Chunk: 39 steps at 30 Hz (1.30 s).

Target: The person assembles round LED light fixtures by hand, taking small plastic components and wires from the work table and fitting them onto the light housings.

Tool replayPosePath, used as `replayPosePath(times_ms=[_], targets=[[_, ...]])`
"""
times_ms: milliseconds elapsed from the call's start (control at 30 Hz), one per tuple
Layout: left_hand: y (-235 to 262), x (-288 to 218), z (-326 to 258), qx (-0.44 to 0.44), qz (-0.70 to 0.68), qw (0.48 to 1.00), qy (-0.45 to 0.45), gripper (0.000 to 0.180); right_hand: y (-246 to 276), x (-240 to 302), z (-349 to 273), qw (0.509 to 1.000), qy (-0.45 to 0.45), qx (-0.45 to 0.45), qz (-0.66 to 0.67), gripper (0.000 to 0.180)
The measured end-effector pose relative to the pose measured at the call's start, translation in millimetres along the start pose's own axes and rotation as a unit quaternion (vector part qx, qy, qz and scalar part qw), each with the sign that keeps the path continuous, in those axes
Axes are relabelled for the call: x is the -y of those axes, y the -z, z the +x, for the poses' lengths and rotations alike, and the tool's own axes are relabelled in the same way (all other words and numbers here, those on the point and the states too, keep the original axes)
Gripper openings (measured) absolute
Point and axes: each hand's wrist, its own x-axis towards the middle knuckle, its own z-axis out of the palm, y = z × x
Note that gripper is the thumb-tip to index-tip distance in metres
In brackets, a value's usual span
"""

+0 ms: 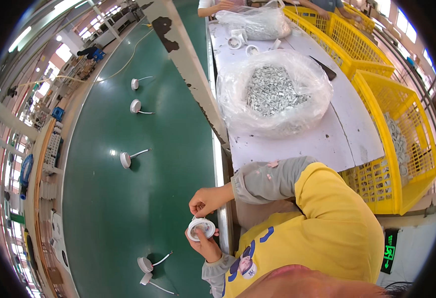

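Note:
My left hand is closed around a white round lamp housing, its thumb reaching into the ring. Above the housing's rim, the fingers of my right hand are pinched together close to its edge. Whatever sits between those fingertips is too small to make out. Both hands are over the near edge of a green conveyor belt. Several white round lamps with short cables lie on the belt, among them one lamp in the middle and another lamp near the lower edge.
Beside my right arm, a white table carries an open clear plastic bag of small grey-white parts. A second bag and white rings lie beyond it. Yellow crates line the table. A worn post rises between belt and table. Co-workers' hands show at the far end.

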Motion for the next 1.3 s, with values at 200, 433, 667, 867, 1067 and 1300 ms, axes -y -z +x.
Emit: replayPosePath(times_ms=[200, 433, 667, 867, 1067, 1300], targets=[[6.1, 2.8, -2.7, -0.019, 0.025, 0.999, -0.024, 0.028, -4.6, 3.3, -5.4, 0.999, -0.017, 0.034, 0.009, 0.013], [-8.5, -3.4, 0.6, -0.041, 0.001, 0.999, -0.018, 0.036, -1.4, 4.1, -5.8, 0.999, 0.004, 0.037, -0.011, 0.015], [1.1, 5.4, 2.9, 0.008, 0.007, 1.0, 0.007, 0.027, 2.0, 13.6, -9.6, 0.997, -0.027, 0.064, 0.033, 0.016], [-4.4, -0.1, 0.9, 0.019, 0.044, 0.999, -0.008, 0.026, -1.1, 3.3, -6.3, 0.995, 0.081, 0.059, -0.019, 0.015], [-1.4, -0.1, 5.0, 0.012, 0.059, 0.998, -0.005, 0.029, 2.6, 6.1, -5.0, 0.988, 0.111, 0.064, -0.085, 0.014], [-1.8, 1.9, 5.7, 0.017, 0.067, 0.997, -0.013, 0.03, 1.1, 7.2, -5.2, 0.987, 0.128, 0.049, -0.085, 0.015]])
